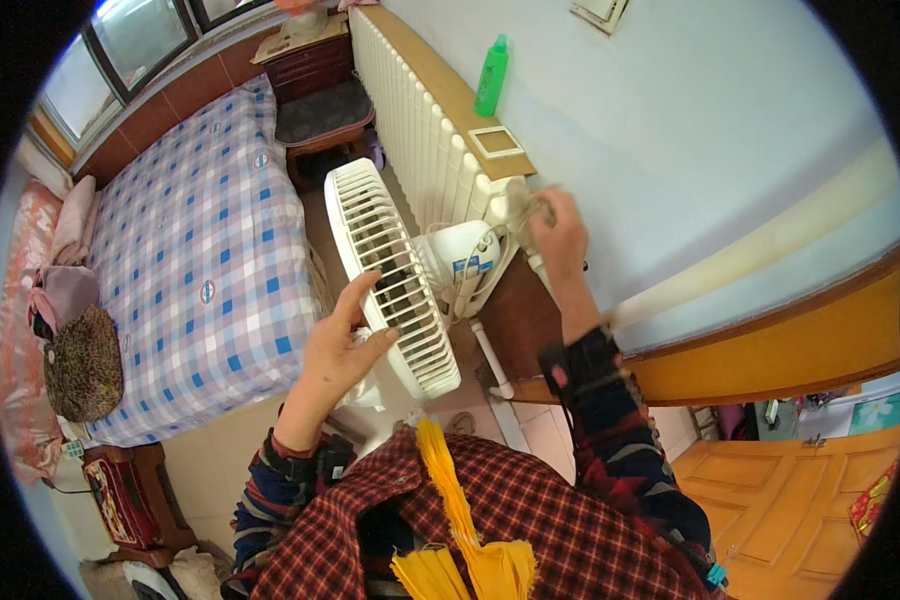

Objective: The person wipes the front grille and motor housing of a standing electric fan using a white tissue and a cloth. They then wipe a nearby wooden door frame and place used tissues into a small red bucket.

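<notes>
We see first the bed (200,230), spread with a blue-and-white checked sheet, on the left side of the room. Along the wall at right, we have a white radiator (430,125) topped by a tan board (448,98). The white fan (400,290) is in front of us, between the bed and the radiator's near end, its slatted grille tilted and its rounded motor housing toward the wall. Our left hand (332,357) grasps the grille's near-left side, the thumb and a finger lying over the slats. Our right hand (562,240), blurred, is raised behind the motor housing, its fingers bent around something. Smaller still, we find a green bottle (490,78) upright on the board, and near it a white square frame (504,154). Last comes the greyish bundle (517,205) in our right fingers, too blurred for us to tell what it is
</notes>
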{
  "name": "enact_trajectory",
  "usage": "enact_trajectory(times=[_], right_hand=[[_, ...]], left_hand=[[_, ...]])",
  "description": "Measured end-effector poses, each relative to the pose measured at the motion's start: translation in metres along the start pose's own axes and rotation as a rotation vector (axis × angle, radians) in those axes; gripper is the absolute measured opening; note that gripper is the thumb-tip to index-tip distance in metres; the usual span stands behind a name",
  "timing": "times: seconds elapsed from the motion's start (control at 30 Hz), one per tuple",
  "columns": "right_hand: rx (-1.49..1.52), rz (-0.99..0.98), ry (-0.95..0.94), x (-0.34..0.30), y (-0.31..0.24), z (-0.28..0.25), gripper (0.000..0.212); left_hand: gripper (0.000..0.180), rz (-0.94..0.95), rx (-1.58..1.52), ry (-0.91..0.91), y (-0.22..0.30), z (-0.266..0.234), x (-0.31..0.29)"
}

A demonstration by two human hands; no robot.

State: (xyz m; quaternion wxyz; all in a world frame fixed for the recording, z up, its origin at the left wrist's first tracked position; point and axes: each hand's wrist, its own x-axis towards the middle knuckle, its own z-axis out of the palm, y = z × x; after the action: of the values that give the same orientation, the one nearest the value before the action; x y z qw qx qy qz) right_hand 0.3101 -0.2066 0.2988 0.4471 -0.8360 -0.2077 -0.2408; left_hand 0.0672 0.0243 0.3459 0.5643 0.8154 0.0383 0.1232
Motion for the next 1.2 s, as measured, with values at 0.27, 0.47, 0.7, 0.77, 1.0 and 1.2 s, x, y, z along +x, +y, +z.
enact_trajectory(times=[0.27,0.47,0.7,0.77,1.0,1.2], right_hand=[[-0.533,0.159,-0.430,0.010,0.048,0.038,0.032],[-0.469,0.346,-0.424,0.033,0.064,0.039,0.042],[-0.487,0.213,-0.380,0.027,0.070,0.046,0.052],[-0.597,0.132,-0.500,0.026,0.061,0.042,0.048],[-0.645,0.142,-0.376,0.008,0.026,-0.007,0.030],[-0.807,-0.101,-0.521,-0.038,0.021,-0.028,0.039]], left_hand=[[0.066,0.031,0.052,0.017,-0.001,0.003,0.003],[0.065,0.032,0.191,0.009,-0.002,-0.004,0.000],[0.066,0.071,0.185,0.003,0.000,-0.004,-0.001],[0.066,0.115,0.172,0.025,0.000,-0.004,0.001],[0.074,0.062,0.122,-0.052,-0.015,-0.008,0.004],[0.054,-0.047,-0.506,0.234,-0.097,-0.049,-0.011]])
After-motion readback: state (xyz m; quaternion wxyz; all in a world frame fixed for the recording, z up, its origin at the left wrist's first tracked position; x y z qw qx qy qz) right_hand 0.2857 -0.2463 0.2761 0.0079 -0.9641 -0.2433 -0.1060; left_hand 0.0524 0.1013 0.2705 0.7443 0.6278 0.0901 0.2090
